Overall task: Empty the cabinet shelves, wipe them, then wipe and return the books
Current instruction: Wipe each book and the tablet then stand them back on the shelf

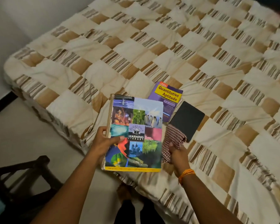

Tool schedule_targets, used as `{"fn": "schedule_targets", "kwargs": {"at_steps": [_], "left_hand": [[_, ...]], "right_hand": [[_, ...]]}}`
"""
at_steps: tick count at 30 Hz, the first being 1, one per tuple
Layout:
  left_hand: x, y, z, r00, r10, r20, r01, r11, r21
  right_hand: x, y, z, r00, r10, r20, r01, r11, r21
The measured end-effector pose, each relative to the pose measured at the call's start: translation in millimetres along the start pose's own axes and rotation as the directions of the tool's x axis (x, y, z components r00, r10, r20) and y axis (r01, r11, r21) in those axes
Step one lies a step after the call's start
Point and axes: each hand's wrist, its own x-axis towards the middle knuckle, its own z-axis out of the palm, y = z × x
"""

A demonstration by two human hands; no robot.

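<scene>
Head view: the step in hand looks like wiping the books, with the shelves presumably dealt with, though the cabinet is out of sight. The left hand grips the picture book at its spine edge, thumb lying across the cover, fingers curled underneath. The right hand clutches a bunched checked cloth just beside the book's right edge, touching or nearly touching it; which, I cannot tell.

The picture book is held face up over the near edge of the bed, its lower part reaching out past that edge. Its long axis runs from the person toward the far side of the bed, leaning slightly left; the title reads upright to the wearer and the spine is on the left.

Behind it, lying on the quilt, are a purple book and a black book, edges overlapping, both angled toward the far right.

The next move probably calls for drawing the cloth across the cover while the left hand steadies the book, then turning it over for the back.
</scene>
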Motion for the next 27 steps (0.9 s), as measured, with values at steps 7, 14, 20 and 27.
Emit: {"fn": "schedule_targets", "kwargs": {"at_steps": [7, 14, 20, 27], "left_hand": [[-107.0, 61.2, -13.3, 0.990, 0.070, -0.120, -0.103, 0.948, -0.302], [-200.7, 91.9, -30.8, 0.948, 0.134, -0.289, -0.240, 0.898, -0.370], [-274.7, 84.0, -48.0, 0.921, 0.179, -0.346, -0.349, 0.773, -0.529], [-340.2, 63.9, -75.8, 0.858, 0.260, -0.443, -0.495, 0.648, -0.579]], "right_hand": [[-74.6, -90.3, 5.6, 0.944, -0.136, 0.301, 0.093, 0.984, 0.152], [-143.8, -126.8, -3.2, 0.810, -0.333, 0.482, 0.266, 0.942, 0.204], [-179.1, -146.3, 9.5, 0.638, -0.431, 0.638, 0.327, 0.902, 0.282], [-227.8, -170.0, 46.2, 0.464, -0.412, 0.784, 0.329, 0.902, 0.279]]}}
